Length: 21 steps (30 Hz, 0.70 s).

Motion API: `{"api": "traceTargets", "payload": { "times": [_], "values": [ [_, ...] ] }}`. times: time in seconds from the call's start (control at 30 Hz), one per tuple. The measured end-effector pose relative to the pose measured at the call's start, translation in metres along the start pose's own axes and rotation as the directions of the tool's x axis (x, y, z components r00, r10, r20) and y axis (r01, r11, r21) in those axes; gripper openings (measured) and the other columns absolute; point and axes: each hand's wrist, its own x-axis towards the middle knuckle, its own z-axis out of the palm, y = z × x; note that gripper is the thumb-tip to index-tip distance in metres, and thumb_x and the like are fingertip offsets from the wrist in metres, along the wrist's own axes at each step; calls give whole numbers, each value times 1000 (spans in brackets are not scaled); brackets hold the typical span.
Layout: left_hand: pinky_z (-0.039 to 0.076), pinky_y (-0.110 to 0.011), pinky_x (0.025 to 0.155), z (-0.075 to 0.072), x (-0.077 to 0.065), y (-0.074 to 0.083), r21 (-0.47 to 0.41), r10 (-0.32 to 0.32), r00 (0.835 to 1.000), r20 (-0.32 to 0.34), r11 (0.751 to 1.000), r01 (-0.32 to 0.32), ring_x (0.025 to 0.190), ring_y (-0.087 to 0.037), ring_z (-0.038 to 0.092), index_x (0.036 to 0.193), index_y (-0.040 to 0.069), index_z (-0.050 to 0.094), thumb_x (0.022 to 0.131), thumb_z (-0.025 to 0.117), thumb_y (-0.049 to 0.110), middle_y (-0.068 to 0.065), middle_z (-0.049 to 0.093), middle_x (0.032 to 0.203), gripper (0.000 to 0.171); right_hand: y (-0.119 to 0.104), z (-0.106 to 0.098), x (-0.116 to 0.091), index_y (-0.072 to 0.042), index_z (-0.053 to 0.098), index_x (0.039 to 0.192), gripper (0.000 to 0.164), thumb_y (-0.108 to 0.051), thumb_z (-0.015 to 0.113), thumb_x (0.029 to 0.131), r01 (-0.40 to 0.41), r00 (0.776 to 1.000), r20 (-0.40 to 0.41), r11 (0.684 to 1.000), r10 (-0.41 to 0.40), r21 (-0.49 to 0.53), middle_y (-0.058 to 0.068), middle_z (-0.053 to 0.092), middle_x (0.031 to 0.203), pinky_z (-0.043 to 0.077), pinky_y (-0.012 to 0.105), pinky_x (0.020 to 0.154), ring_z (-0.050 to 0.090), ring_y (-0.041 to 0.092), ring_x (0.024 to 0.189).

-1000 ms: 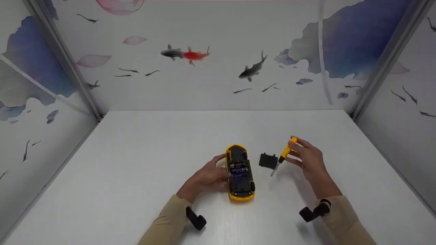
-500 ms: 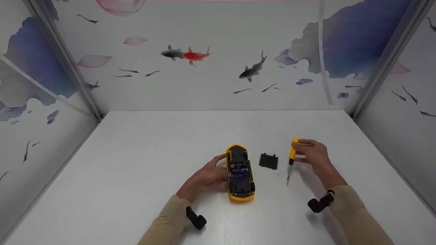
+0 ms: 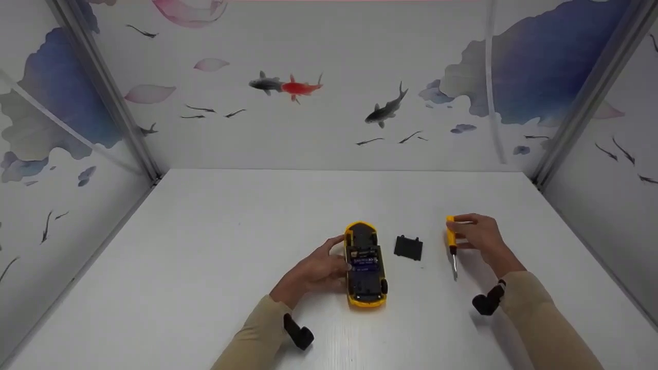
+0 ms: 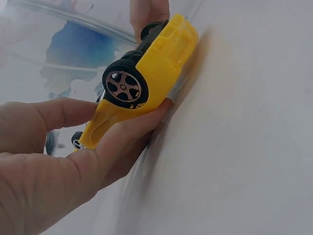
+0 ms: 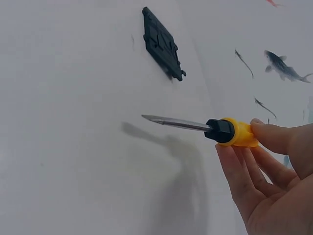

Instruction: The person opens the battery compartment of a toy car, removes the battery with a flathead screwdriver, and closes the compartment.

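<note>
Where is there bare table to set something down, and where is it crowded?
Bare: the white table left of the left hand, the strip between the toy car and back wall, and the patch right of the right hand. Crowded: right of centre, where the toy car, black cover and held screwdriver are close together.

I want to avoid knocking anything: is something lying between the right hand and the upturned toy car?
Yes: the black battery cover lies on the white table between the right hand, which holds a yellow-handled screwdriver, and the toy car. It touches neither; a raised path would probably pass over it.
</note>
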Motion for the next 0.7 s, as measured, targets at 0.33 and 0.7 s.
{"api": "traceTargets", "payload": {
  "times": [0.33, 0.7],
  "values": [
    [50, -55, 102, -2, 1, -1, -32, -4, 1000, 6, 999, 4, 128, -38, 58, 160, 24, 20, 86, 57, -7, -23, 55, 138, 88, 6, -5, 8, 4, 49, 143, 55, -30, 59, 101, -36, 999, -11, 993, 35, -113, 27, 50, 140, 59, 24, 81, 60, 29, 113],
    [51, -50, 102, -1, 0, 0, 6, -2, 1000, 10, 1000, 2, 126, -35, 59, 160, 23, 20, 87, 58, -7, -23, 57, 136, 88, 9, -5, 13, 6, 50, 141, 54, -28, 59, 100, -55, 998, -20, 987, 53, -151, 29, 49, 142, 59, 24, 80, 59, 31, 113]
  ]
}}
